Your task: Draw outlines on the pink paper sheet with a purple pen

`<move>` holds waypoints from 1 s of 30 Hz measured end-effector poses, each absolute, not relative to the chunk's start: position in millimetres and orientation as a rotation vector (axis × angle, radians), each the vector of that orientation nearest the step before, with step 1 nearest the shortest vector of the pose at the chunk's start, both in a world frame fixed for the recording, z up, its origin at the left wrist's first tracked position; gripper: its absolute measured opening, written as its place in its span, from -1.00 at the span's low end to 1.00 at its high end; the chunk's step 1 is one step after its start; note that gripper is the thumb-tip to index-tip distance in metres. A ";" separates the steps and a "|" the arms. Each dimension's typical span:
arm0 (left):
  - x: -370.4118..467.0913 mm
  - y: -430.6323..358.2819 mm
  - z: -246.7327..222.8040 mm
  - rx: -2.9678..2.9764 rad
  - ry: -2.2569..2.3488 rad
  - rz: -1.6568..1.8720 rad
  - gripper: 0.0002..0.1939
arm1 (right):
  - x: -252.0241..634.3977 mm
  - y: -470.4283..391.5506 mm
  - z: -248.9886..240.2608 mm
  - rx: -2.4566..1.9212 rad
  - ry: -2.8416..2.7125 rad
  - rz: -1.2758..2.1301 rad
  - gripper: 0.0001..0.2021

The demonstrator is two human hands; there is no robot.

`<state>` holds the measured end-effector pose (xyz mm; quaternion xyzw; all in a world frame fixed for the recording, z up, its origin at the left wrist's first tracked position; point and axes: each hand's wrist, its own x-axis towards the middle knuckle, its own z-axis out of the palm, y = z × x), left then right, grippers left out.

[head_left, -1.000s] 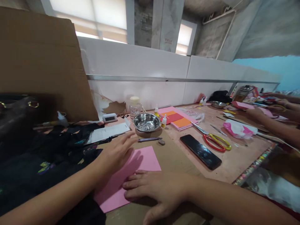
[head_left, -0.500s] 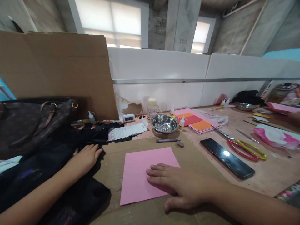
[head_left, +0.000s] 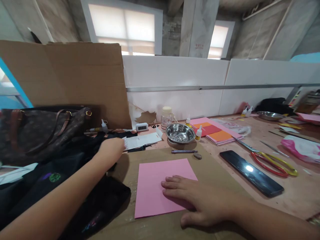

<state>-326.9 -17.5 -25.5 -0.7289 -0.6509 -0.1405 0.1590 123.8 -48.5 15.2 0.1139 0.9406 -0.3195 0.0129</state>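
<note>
A square of pink paper (head_left: 150,190) lies flat on the brown cardboard sheet (head_left: 212,166). My right hand (head_left: 190,196) rests on its right part, fingers stretched out and thumb spread, holding nothing. Over the black cloth (head_left: 110,196) on the left, my left hand (head_left: 112,148) reaches forward to the near left end of a printed white paper (head_left: 143,140). This hand is blurred and its fingers are turned away, so I cannot see whether they hold anything. Beyond the pink square lie a pen (head_left: 184,151) and a small grey-brown stone-like lump (head_left: 197,155).
A metal bowl (head_left: 180,134) stands behind the cardboard, beside a glue bottle (head_left: 198,133) and stacked coloured paper (head_left: 220,135). To the right lie a phone (head_left: 251,173) and red-and-yellow-handled scissors (head_left: 270,160). A brown handbag (head_left: 45,133) sits at left.
My left hand has lifted from the black cloth and moved forward and right to the printed paper, its fingers now out of sight. My right hand stays flat on the pink paper.
</note>
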 end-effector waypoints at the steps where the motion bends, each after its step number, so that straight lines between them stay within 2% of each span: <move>1: -310.4 -4.6 -25.8 -2.164 -1.845 -0.396 -0.63 | 123.5 -48.8 15.8 0.368 2.925 -0.991 -0.17; 7: -251.5 43.4 -37.3 -2.510 -1.770 -0.483 -0.66 | 124.3 -47.8 18.2 0.355 2.910 -1.016 -0.16; 12: -263.5 40.8 -33.9 -2.454 -1.944 -0.754 -0.65 | 124.2 -46.3 17.7 0.346 2.920 -1.021 -0.18; 21: -286.9 25.0 2.7 -2.417 -2.227 -1.166 -0.61 | 123.2 -48.2 21.1 0.379 2.887 -0.986 -0.19; 26: -297.1 15.1 20.6 -2.410 -2.254 -1.076 -0.61 | 123.6 -48.5 19.0 0.368 2.910 -0.990 -0.19; 30: -281.9 18.7 5.8 -2.420 -2.223 -0.814 -0.64 | 122.1 -49.2 18.2 0.368 2.926 -0.980 -0.20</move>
